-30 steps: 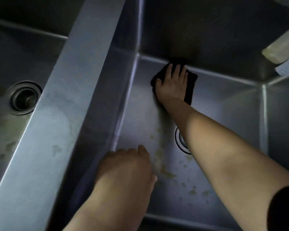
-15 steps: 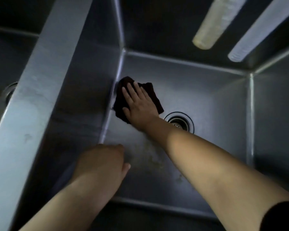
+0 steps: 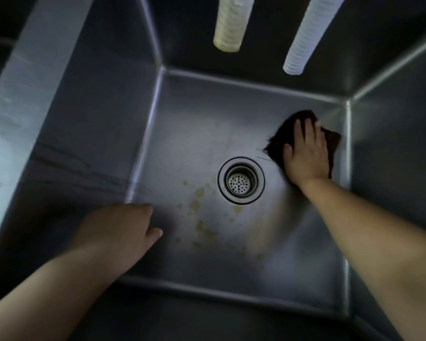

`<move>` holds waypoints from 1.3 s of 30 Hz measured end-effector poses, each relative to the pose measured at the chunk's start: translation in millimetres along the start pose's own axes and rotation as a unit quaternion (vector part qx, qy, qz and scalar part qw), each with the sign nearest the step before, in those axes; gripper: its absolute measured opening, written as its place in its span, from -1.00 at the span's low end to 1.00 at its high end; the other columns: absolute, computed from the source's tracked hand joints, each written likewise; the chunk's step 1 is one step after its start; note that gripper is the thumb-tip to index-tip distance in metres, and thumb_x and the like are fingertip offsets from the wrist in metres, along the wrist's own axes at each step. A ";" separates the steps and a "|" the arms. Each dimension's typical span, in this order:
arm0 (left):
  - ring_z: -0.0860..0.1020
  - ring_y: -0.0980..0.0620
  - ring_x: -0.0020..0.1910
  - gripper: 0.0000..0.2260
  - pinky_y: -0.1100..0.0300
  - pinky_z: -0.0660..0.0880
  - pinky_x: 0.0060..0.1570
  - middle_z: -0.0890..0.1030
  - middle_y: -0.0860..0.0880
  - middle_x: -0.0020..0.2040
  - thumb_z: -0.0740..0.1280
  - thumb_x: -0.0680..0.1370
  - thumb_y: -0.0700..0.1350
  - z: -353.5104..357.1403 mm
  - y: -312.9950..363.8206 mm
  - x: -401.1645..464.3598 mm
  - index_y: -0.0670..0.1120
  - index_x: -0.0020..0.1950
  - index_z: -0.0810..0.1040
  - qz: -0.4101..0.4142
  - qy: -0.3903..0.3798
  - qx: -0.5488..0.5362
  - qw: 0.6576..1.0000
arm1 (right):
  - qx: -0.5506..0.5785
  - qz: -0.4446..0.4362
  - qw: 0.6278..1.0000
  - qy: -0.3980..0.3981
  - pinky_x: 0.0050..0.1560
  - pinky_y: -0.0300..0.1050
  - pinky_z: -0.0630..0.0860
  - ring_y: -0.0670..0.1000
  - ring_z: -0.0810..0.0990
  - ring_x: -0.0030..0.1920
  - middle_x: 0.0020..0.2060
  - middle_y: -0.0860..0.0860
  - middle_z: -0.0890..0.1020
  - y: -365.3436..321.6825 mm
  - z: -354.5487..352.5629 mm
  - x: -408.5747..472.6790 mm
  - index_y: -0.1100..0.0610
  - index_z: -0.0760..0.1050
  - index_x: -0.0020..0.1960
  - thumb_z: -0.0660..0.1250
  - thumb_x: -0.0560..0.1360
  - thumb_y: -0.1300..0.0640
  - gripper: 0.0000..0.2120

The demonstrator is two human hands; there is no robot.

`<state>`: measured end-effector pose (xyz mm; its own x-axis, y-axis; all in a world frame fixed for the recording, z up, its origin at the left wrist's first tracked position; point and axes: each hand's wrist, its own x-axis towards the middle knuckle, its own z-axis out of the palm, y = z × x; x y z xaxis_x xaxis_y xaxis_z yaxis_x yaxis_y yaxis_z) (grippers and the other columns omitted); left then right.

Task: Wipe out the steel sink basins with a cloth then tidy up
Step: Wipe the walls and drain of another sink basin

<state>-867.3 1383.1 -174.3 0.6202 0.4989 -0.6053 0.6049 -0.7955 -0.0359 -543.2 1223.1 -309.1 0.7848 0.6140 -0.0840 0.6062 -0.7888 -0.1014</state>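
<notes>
2 hands in steel basin [image 3: 231, 114], right hand [image 3: 305, 153] pressing flat on dark cloth [image 3: 280, 136], left hand [image 3: 118, 232] loosely curled, empty

Two ribbed hoses, one yellowish [image 3: 230, 23], one white [image 3: 308, 35], hang side by side.

Cloth [image 3: 280, 136] on stained basin floor [image 3: 207, 148]

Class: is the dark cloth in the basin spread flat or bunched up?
Mostly spread flat: the cloth lies under the right hand, its edges showing around the open fingers.
</notes>
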 end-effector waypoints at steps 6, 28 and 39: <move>0.53 -0.01 0.14 -0.64 0.16 0.44 0.02 0.57 0.04 0.15 0.13 0.52 0.27 -4.9 -1.1 -0.7 0.05 0.13 0.42 0.013 -0.008 -0.006 1.000 | 0.001 0.104 0.995 0.005 0.48 0.05 -0.10 0.23 -0.01 0.52 0.51 0.22 0.11 9.9 1.7 -49.7 0.20 0.09 0.53 0.02 0.47 -0.04 -0.33; 0.45 -0.03 0.28 -0.66 0.14 0.33 0.04 0.48 0.00 0.30 0.18 0.59 0.13 -13.2 3.4 -1.9 0.00 0.29 0.41 0.024 -0.140 0.098 0.985 | 0.007 -0.380 0.921 -0.085 0.48 0.11 -0.11 0.27 -0.04 0.52 0.51 0.19 0.12 -228.0 41.0 -79.8 0.01 0.12 0.53 0.18 0.51 -0.14 -0.36; 0.49 -0.03 0.24 -0.74 0.13 0.40 0.06 0.53 0.00 0.25 0.18 0.60 0.01 -3.0 0.8 -6.4 -0.03 0.23 0.48 0.048 -0.149 0.144 0.977 | 0.014 -0.576 0.808 -0.121 0.48 0.13 0.02 0.24 0.09 0.50 0.47 0.14 0.28 -147.7 41.1 -147.6 0.03 0.30 0.47 0.27 0.48 -0.11 -0.41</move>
<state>-869.3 1380.3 -168.1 0.4690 0.3291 -0.8196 0.3588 -0.9190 -0.1637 -753.9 1250.1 -322.5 -0.3491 0.9307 -0.1093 0.9108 0.3095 -0.2731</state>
